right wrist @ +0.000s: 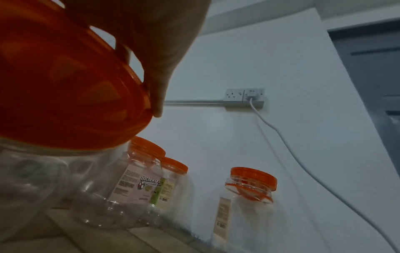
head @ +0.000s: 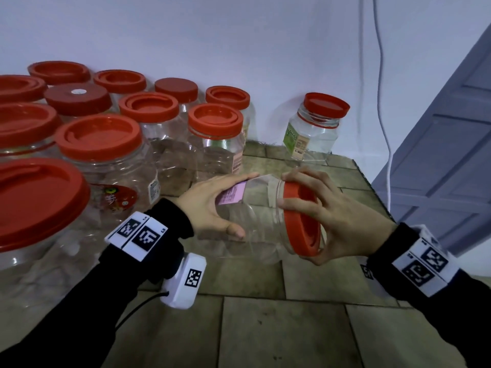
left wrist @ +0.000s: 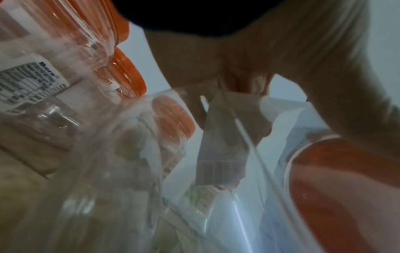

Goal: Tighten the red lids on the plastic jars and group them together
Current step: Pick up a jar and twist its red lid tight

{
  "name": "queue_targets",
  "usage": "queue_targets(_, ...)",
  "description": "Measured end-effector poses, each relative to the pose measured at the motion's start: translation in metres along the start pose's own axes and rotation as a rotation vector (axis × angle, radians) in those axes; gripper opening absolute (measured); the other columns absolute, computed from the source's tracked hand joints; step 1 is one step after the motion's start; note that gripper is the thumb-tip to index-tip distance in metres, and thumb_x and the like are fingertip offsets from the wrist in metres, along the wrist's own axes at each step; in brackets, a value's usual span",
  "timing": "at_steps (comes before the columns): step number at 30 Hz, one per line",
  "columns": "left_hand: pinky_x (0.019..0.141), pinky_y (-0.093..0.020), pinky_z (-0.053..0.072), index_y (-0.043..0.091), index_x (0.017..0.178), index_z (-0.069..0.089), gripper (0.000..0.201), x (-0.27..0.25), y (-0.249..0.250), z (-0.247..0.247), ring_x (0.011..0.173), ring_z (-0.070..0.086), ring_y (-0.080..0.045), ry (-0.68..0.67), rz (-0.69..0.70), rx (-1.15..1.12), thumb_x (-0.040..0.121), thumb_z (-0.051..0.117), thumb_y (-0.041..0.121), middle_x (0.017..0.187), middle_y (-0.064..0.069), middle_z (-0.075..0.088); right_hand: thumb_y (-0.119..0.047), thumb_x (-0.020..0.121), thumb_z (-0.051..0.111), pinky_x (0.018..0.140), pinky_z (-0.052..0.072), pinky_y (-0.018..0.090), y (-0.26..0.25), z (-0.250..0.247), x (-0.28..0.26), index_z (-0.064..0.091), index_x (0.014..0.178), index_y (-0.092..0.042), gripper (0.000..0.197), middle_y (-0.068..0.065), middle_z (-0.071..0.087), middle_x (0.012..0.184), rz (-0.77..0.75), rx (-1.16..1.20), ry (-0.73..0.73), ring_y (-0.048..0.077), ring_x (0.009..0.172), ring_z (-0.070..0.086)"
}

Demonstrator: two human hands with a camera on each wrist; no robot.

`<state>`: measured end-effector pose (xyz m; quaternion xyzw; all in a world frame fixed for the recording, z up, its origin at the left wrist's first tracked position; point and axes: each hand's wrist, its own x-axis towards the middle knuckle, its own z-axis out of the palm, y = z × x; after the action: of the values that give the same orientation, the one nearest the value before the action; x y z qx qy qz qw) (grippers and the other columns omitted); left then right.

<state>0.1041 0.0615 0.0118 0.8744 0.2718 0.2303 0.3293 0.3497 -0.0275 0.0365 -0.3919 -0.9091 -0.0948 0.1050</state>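
Note:
A clear plastic jar [head: 255, 221] with a pink label is held on its side above the table, mouth to the right. My left hand [head: 212, 205] grips its body, thumb below and fingers over the top. My right hand [head: 318, 216] grips the red lid [head: 303, 219] on its mouth, fingers curled round the rim. In the right wrist view the lid [right wrist: 65, 89] fills the upper left under my fingers [right wrist: 155, 71]. In the left wrist view the jar wall [left wrist: 216, 154] is close and blurred. One jar [head: 313, 128] stands alone by the wall, its red lid tilted.
Several red-lidded jars [head: 111, 144] stand grouped at the left and back left. The table's right edge [head: 372, 187] runs beside a grey door [head: 446, 155]. A white cable [right wrist: 281, 137] hangs from a wall socket [right wrist: 244, 96].

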Motion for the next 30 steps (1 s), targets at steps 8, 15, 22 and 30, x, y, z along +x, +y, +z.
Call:
queue_targets(8,0.099,-0.014,0.024,0.059,0.124,0.018,0.097,0.001,0.001,0.000,0.121,0.028,0.008,0.012,-0.009,0.007,0.038,0.055,0.085,0.130,0.024,0.035,-0.058,0.057,0.075,0.100,0.037,0.044,0.010,-0.004,0.007,0.017,0.138,-0.032,0.103,0.008,0.025,0.140,-0.010,0.007,-0.049,0.035,0.128,0.027)
queue_targets(15,0.105,-0.035,0.025,0.050,0.133,0.016,0.100,-0.005,-0.001,0.010,0.124,0.029,0.001,0.096,0.044,0.138,0.046,0.051,0.085,0.134,0.025,0.029,-0.062,0.051,0.078,0.099,0.031,0.024,-0.007,0.007,0.011,0.007,0.136,-0.045,0.112,-0.017,0.017,0.126,0.441,0.376,-0.011,0.004,0.117,0.030)
queue_targets(22,0.089,0.006,0.017,0.051,0.129,0.024,0.101,-0.002,0.003,0.000,0.111,0.029,0.015,0.068,0.061,0.051,0.039,0.062,0.077,0.121,0.032,0.034,-0.061,0.054,0.073,0.099,0.038,0.030,-0.007,0.008,0.005,0.023,0.135,-0.027,0.100,0.001,0.027,0.136,0.200,0.222,0.056,0.020,0.125,0.034)
queue_targets(30,0.105,-0.035,0.029,0.056,0.128,0.021,0.097,0.005,-0.003,0.002,0.125,0.036,-0.009,0.042,-0.003,0.082,0.041,0.053,0.087,0.135,0.014,0.041,-0.067,0.051,0.070,0.104,0.036,0.032,-0.002,0.017,0.008,0.015,0.139,-0.037,0.108,-0.005,0.025,0.132,0.380,0.347,0.098,0.012,0.124,0.032)
